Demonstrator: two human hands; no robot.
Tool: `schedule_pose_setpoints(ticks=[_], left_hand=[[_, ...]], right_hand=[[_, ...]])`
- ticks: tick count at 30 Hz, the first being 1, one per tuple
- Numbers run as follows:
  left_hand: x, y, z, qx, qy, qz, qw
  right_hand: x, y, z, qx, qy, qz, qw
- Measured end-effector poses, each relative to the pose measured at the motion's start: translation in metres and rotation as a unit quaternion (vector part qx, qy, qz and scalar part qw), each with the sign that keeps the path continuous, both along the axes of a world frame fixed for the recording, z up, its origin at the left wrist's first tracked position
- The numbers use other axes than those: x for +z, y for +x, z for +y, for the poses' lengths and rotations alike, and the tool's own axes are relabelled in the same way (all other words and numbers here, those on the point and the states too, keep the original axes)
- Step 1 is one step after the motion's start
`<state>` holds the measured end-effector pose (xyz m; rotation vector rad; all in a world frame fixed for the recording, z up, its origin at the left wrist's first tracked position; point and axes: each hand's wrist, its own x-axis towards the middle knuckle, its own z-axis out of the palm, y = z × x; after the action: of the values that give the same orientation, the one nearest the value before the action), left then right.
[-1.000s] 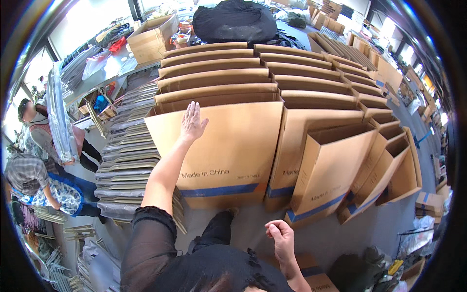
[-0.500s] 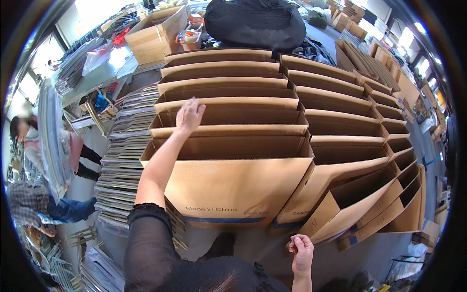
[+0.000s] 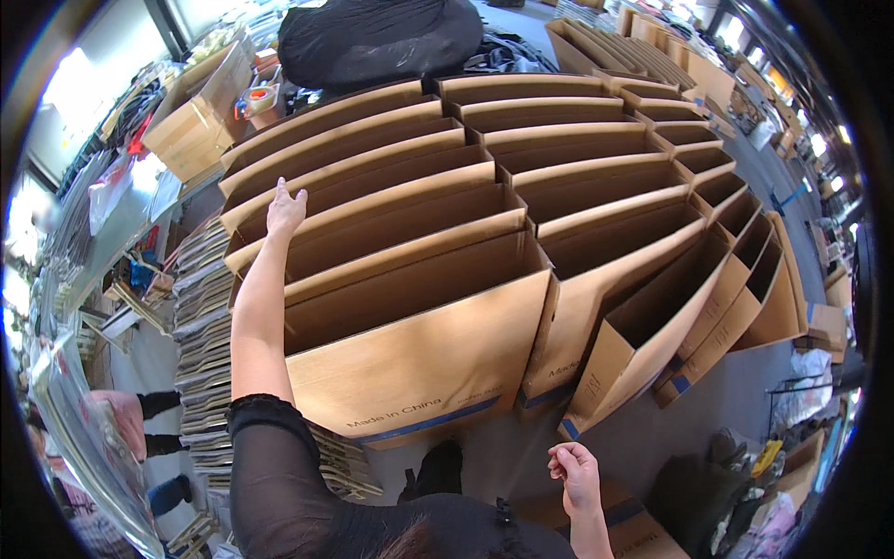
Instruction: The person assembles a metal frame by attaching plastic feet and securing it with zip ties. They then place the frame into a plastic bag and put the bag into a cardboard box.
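Note:
My left hand (image 3: pixel 286 208) reaches out over a row of open, upright cardboard boxes (image 3: pixel 419 359). Its index finger and thumb are spread and it holds nothing. It hovers above the box walls toward the far left; whether it touches one I cannot tell. The boxes stand tightly one behind another, their tops open and insides bare. A second column of open boxes (image 3: pixel 610 200) stands to the right. My right hand (image 3: pixel 575 473) is low in front of the boxes, fingers curled in, with nothing seen in it.
Flat, plastic-wrapped bundles (image 3: pixel 200 373) are stacked along the left of the boxes. A large black covered bulk (image 3: pixel 382 42) sits behind them. A big carton (image 3: pixel 197 116) is at the far left. A person in pink (image 3: pixel 116 424) is at the left edge. A flat carton (image 3: pixel 643 531) lies near my right arm.
The view has turned to the right, so the boxes appear tilted. My left hand has moved farther along the row, its fingers now stretched out. My right hand stays low and curled.

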<state>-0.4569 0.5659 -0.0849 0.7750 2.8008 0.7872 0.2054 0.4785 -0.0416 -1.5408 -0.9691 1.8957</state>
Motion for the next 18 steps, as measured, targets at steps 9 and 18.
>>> schedule_pose_setpoints(ticks=[9,18], left_hand=[[0.06,0.142,0.056,-0.16,0.221,0.044,0.961],[-0.065,0.677,-0.111,-0.787,0.114,-0.239,0.557]], right_hand=[[0.015,0.061,-0.058,-0.095,0.046,0.009,0.994],[0.019,0.169,-0.278,-0.419,0.083,-0.138,0.893]])
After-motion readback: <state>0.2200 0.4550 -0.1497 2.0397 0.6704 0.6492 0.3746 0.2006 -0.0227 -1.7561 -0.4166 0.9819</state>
